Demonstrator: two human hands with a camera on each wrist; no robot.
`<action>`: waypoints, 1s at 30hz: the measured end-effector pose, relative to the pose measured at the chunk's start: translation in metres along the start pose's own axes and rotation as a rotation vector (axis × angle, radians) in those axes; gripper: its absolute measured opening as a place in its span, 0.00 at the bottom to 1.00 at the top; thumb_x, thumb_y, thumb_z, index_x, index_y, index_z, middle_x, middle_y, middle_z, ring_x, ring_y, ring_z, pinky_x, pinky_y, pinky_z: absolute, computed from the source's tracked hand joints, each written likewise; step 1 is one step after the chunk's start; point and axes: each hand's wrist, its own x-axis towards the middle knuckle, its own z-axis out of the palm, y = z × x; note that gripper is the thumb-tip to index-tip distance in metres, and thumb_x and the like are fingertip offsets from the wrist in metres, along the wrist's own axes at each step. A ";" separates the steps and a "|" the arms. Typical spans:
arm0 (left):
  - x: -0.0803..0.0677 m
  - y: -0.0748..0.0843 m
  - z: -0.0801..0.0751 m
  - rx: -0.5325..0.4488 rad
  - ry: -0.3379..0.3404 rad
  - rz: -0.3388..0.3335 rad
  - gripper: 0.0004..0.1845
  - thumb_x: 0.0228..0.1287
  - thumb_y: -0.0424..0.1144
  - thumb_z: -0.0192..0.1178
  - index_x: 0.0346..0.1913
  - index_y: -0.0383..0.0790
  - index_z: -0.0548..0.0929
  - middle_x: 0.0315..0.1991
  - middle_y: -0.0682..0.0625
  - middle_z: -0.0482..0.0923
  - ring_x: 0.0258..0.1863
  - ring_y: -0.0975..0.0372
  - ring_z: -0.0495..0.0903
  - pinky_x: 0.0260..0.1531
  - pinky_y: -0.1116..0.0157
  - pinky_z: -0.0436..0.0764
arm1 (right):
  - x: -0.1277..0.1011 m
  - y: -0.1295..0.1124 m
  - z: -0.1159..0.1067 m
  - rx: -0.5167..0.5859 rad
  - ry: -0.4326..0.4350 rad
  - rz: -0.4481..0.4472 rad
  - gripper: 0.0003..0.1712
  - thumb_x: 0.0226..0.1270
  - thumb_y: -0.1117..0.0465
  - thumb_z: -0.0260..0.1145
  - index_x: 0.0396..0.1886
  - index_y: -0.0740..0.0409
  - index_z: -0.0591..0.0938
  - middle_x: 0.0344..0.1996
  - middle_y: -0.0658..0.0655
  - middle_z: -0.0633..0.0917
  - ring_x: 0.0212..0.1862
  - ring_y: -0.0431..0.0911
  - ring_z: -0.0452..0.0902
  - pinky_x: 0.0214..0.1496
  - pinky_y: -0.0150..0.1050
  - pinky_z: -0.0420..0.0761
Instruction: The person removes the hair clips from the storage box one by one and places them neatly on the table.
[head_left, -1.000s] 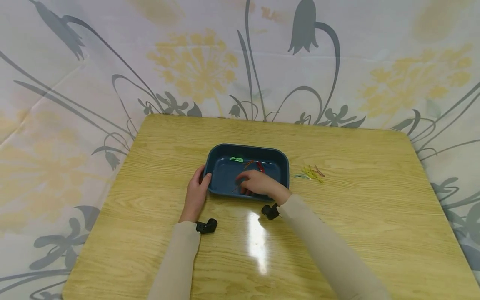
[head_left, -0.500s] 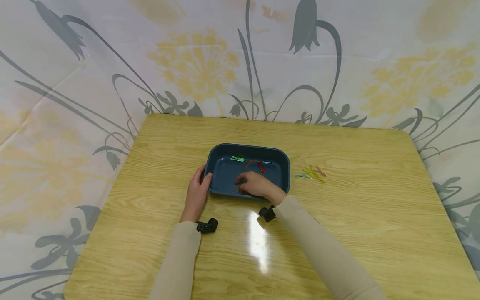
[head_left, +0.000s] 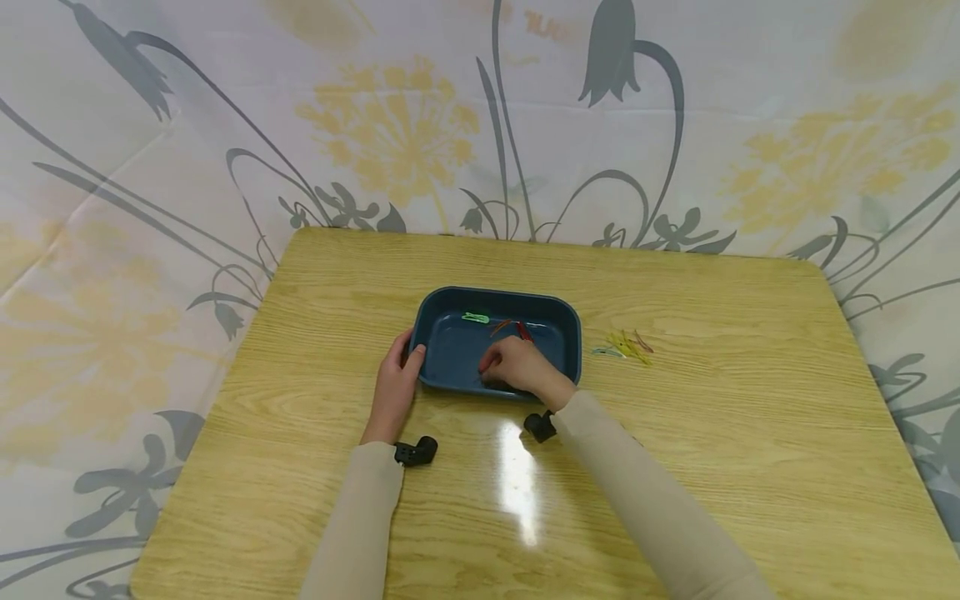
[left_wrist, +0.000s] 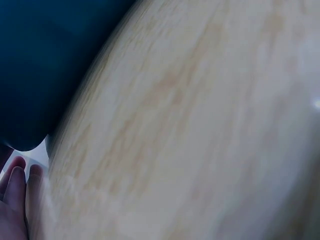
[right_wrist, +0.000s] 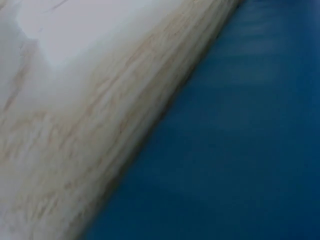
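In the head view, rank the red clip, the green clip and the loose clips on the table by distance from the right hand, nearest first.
1. Red clip, in the tray, just beyond the right hand.
2. Green clip, in the tray's far left part.
3. Loose clips, on the table right of the tray.

Wooden table (head_left: 712, 467); floral cloth (head_left: 187, 125) behind; probably clips (head_left: 626, 346) lying loose.

A glossy wooden table (head_left: 675, 467) stands before what seems a flower-printed fabric backdrop (head_left: 420, 125).
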 end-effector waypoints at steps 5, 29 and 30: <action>0.000 0.000 0.000 -0.005 0.006 0.005 0.24 0.68 0.53 0.48 0.65 0.52 0.66 0.64 0.54 0.65 0.64 0.64 0.63 0.64 0.62 0.62 | -0.003 -0.001 -0.004 0.112 0.027 -0.022 0.07 0.60 0.66 0.63 0.38 0.58 0.84 0.31 0.51 0.85 0.32 0.41 0.79 0.37 0.36 0.78; -0.014 0.031 -0.002 -0.025 -0.032 -0.032 0.23 0.70 0.46 0.47 0.66 0.44 0.65 0.65 0.47 0.64 0.64 0.58 0.63 0.64 0.58 0.62 | -0.016 0.014 -0.012 0.407 0.135 0.001 0.09 0.66 0.60 0.60 0.42 0.58 0.81 0.35 0.56 0.84 0.34 0.49 0.80 0.40 0.45 0.81; -0.014 0.032 -0.002 -0.023 -0.031 -0.033 0.23 0.70 0.46 0.47 0.66 0.44 0.65 0.65 0.47 0.64 0.64 0.58 0.63 0.64 0.58 0.62 | -0.017 0.014 -0.013 0.412 0.137 0.002 0.09 0.66 0.60 0.59 0.42 0.57 0.81 0.35 0.57 0.83 0.33 0.49 0.79 0.40 0.45 0.81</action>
